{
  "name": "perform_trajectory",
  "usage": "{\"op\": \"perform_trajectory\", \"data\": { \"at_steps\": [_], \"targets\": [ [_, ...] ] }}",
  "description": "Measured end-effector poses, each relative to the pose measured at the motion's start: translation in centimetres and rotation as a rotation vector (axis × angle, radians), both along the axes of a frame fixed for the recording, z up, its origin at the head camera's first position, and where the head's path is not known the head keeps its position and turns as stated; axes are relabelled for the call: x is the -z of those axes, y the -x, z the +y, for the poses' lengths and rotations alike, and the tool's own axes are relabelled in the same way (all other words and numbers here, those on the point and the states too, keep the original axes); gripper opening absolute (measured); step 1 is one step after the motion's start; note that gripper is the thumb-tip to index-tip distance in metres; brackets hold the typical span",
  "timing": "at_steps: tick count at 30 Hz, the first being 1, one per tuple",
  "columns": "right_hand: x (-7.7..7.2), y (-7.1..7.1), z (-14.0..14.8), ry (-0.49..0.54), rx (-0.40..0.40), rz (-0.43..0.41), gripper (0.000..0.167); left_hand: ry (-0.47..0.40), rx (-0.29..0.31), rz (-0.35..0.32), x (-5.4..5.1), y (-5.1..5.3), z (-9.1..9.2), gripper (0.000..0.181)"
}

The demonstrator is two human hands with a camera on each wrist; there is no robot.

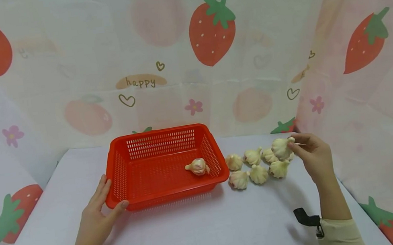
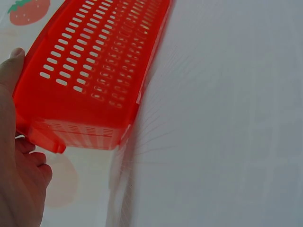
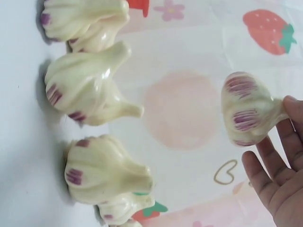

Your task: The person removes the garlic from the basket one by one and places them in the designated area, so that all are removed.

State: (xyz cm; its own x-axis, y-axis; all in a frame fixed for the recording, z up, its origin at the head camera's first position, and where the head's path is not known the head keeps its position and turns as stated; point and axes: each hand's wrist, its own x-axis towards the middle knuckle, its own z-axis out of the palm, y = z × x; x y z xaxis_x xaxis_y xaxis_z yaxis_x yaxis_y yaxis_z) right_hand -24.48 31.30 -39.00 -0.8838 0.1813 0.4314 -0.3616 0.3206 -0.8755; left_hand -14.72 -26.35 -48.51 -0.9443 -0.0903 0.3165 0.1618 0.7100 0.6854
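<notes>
A red plastic basket [image 1: 162, 201] with slotted walls stands on the table, and one garlic bulb [image 1: 198, 166] lies inside near its right end. My left hand [image 1: 96, 216] grips the basket's left end, thumb at the rim and fingers curled beneath it in the left wrist view. Over to the right, my right hand [image 1: 318, 159] pinches a pale garlic bulb [image 1: 280, 148] by its stem, raised above the other bulbs. Purple streaks mark this held bulb in the right wrist view. Below it, several garlic bulbs [image 1: 258, 174] sit in two rows beside the basket.
A white cloth covers the table [image 1: 202, 235]. Behind it and at both sides hang pale curtains [image 1: 177, 112] printed with strawberries, flowers and hearts. A black wrist mount [image 1: 307, 219] sticks out from the right sleeve.
</notes>
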Motion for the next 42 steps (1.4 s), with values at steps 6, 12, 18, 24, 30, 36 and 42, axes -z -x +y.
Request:
{"op": "perform_trajectory", "data": {
  "at_steps": [6,12,18,24,30,36,42],
  "targets": [
    [0.6,0.4,1.6,-0.066,0.094,-0.054,0.033,-0.009,0.004,-0.012,0.0,0.1,0.0,0.089],
    [1.4,1.0,3.2,-0.068,0.168,-0.086,0.033,-0.016,0.006,-0.018,0.0,0.0,-0.1,0.089],
    [2.0,1.3,4.1,-0.005,0.194,-0.085,0.032,-0.027,0.007,-0.030,0.0,-0.1,0.0,0.089],
    [2.9,1.7,5.0,-0.033,0.236,-0.150,0.035,-0.027,0.010,-0.004,0.0,-0.2,0.0,0.089],
    [3.9,1.8,6.1,-0.068,0.268,-0.216,0.040,-0.025,0.009,-0.015,-0.2,-0.2,0.0,0.089],
    [4.6,1.8,6.8,-0.107,0.259,-0.264,0.042,-0.016,0.002,-0.028,-0.3,-0.1,0.0,0.089],
    [5.4,1.8,7.4,-0.137,0.245,-0.346,0.047,-0.003,-0.003,-0.027,-0.3,0.0,0.1,0.089]
  ]
}}
